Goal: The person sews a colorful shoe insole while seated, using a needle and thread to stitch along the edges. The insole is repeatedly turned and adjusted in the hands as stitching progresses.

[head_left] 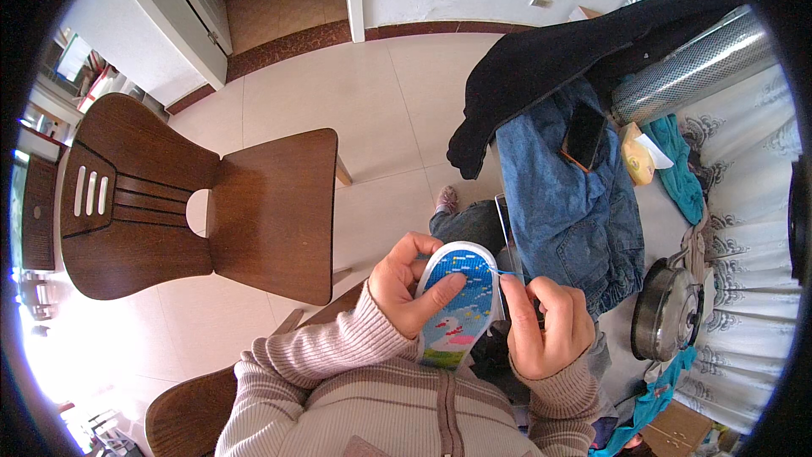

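A cross-stitched insole [461,309] with a white edge is held upright in front of my chest. Its face has blue stitching at the top, a white bird and pink patch lower down, and green near the bottom. My left hand [397,292] is closed around its left side, thumb on the stitched face and fingers behind. A blue thread [506,273] runs from the insole's upper right edge to my right hand [548,326]. The thumb and forefinger of that hand pinch it just beside the edge. Whether a needle is in the pinch is too small to see.
On the right, a table bears blue jeans [562,203], a black garment [584,55], a dark phone [584,137], a yellow tissue pack [639,155] and a lidded pot [666,313]. A patterned silver roll [694,68] lies behind. A brown wooden chair [275,216] stands to the left.
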Demonstrator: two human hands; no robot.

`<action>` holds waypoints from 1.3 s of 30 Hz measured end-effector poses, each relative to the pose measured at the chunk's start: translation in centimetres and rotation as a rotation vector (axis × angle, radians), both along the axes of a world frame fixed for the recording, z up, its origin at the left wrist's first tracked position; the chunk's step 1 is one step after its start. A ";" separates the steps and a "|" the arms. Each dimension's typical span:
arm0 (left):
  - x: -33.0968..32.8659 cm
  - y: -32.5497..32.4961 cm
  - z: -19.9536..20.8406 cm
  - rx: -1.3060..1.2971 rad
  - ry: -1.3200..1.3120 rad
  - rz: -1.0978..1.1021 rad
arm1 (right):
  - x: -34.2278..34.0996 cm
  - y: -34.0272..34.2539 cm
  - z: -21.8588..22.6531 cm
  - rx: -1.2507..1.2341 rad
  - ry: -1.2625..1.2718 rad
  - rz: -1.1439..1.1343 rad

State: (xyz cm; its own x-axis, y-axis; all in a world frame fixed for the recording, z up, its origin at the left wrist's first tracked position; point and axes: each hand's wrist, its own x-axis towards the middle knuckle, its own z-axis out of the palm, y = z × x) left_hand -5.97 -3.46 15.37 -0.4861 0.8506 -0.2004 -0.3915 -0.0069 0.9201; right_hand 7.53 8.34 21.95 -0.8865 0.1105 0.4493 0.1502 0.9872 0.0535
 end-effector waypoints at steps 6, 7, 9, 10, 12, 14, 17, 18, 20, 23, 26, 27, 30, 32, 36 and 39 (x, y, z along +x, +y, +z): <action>0.2 0.1 -0.3 0.026 0.037 0.029 | 0.1 0.1 0.0 0.010 0.002 0.012; 0.3 0.2 -0.4 0.042 0.053 0.043 | 0.1 0.2 0.0 0.016 0.001 0.018; 0.3 0.2 -0.3 0.043 0.046 0.039 | 0.1 0.3 0.0 0.021 -0.003 0.025; 0.2 0.2 -0.2 0.044 0.042 0.037 | 0.1 0.3 0.0 0.020 -0.005 0.027; 0.2 0.3 -0.1 0.054 0.031 0.035 | 0.1 0.3 0.0 0.016 -0.013 0.027; 0.2 0.3 -0.1 0.070 0.036 0.038 | 0.0 0.1 0.3 0.011 -0.025 0.023; 0.4 0.2 -0.4 0.098 0.065 0.048 | -0.1 -0.1 0.5 0.033 -0.027 0.022; 0.3 0.2 -0.5 0.096 0.070 0.051 | -0.2 0.0 0.4 0.040 -0.022 0.027; 0.2 0.3 -0.6 0.089 0.075 0.054 | -0.4 0.2 0.1 0.055 -0.012 0.035; 0.1 0.3 -0.4 0.083 0.079 0.050 | -0.3 0.0 0.4 0.043 -0.011 0.027; 0.2 0.2 -0.3 0.074 0.082 0.055 | -0.5 0.0 0.5 0.026 -0.033 0.041; 0.1 0.2 -0.3 0.075 0.079 0.054 | -0.5 0.0 0.5 0.028 -0.036 0.037; 0.1 0.3 -0.3 0.082 0.067 0.050 | -0.5 0.0 0.4 0.035 -0.046 0.027; 0.2 0.3 -0.3 0.095 0.056 0.063 | -0.5 0.0 0.4 0.040 -0.054 0.023; 0.6 0.2 -0.4 0.047 0.207 0.118 | -0.9 -0.1 0.7 0.057 -0.121 0.039; 0.8 0.0 0.4 -0.049 0.446 0.141 | -1.8 -0.1 0.8 0.152 -0.171 0.059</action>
